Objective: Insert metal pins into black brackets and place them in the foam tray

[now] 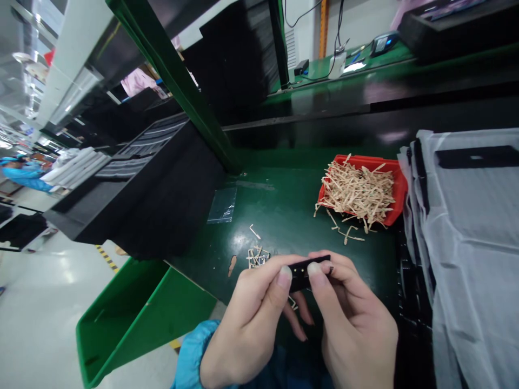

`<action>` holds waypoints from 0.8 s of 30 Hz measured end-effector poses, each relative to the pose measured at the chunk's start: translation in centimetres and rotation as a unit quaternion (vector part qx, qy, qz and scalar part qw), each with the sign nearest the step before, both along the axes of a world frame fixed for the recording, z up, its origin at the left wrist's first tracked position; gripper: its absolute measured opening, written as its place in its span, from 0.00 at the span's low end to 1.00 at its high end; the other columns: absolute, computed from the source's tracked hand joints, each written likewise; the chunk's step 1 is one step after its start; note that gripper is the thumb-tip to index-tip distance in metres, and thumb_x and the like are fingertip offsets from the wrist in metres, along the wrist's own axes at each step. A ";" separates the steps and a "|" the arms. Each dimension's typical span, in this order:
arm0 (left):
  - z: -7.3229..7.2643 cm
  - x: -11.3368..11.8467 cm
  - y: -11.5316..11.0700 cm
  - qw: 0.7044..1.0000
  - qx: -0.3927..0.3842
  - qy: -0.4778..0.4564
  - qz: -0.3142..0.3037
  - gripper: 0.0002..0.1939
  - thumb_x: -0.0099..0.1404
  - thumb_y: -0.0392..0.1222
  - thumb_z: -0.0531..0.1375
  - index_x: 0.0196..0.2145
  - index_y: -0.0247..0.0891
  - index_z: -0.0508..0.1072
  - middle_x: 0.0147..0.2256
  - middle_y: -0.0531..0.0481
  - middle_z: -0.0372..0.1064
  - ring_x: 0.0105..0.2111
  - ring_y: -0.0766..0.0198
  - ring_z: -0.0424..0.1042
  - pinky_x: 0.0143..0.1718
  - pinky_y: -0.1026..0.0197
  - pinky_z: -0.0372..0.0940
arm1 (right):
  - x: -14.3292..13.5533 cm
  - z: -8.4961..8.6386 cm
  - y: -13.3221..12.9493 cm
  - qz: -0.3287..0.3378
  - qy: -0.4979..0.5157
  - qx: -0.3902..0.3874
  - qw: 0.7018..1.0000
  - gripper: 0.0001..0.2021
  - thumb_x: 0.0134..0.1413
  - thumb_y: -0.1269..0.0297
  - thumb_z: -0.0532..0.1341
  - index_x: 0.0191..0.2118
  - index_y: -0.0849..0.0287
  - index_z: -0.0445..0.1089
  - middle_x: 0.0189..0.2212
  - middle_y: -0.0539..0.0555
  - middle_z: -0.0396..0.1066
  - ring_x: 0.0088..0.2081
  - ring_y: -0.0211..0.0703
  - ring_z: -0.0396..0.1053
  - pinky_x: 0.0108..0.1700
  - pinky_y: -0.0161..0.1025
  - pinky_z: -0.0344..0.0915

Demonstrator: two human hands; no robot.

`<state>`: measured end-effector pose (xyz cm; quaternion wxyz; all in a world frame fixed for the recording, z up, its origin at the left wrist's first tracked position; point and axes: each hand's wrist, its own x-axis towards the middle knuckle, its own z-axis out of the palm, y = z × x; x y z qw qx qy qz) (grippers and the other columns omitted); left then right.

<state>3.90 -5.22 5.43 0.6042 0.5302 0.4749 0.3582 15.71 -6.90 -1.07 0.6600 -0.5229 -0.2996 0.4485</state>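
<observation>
Between my two hands, near the front of the green table, is a small flat black part (299,276) with small gold-coloured dots. My left hand (259,310) pinches its left end, thumb on top, with other fingers extending below. The right end is gripped by my right hand (352,319), its thumb pressed on the face and its fingers curled behind. Just beyond my left hand lies a small pile of thin pale pieces (256,257). Farther back, a red tray (399,189) is heaped with similar pale pieces (360,189), some spilling over its front edge.
A clear plastic bag (222,206) lies on the green table (284,200). White-wrapped sheets (478,243) are stacked at the right. A black box (162,200) stands at the left, above a green bin (150,319). A slanted green post (182,92) rises behind. A person in blue (26,175) is far left.
</observation>
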 end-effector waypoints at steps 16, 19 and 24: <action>-0.1 0.5 0.1 0.982 0.112 0.150 0.019 0.16 0.78 0.44 0.55 0.55 0.38 0.78 0.26 0.50 0.75 0.23 0.65 0.76 0.26 0.66 0.74 | -0.3 0.2 0.2 0.005 0.023 0.009 1.000 0.06 0.60 0.58 0.69 0.36 0.54 0.78 0.45 0.54 0.76 0.43 0.43 0.77 0.36 0.31 0.76; -0.7 1.3 0.0 0.964 0.174 0.186 0.079 0.14 0.77 0.42 0.56 0.47 0.38 0.82 0.22 0.53 0.73 0.21 0.67 0.74 0.27 0.68 0.72 | -0.4 0.2 0.1 0.005 0.018 0.024 1.000 0.05 0.60 0.60 0.69 0.35 0.53 0.78 0.43 0.54 0.76 0.42 0.43 0.77 0.35 0.31 0.76; -2.2 2.2 -0.1 0.928 0.225 0.216 0.203 0.16 0.76 0.43 0.56 0.35 0.36 0.80 0.21 0.52 0.72 0.16 0.69 0.68 0.19 0.69 0.64 | -0.5 0.6 -0.1 0.016 0.026 0.049 0.998 0.04 0.63 0.62 0.67 0.37 0.51 0.80 0.42 0.52 0.76 0.37 0.38 0.77 0.33 0.29 0.76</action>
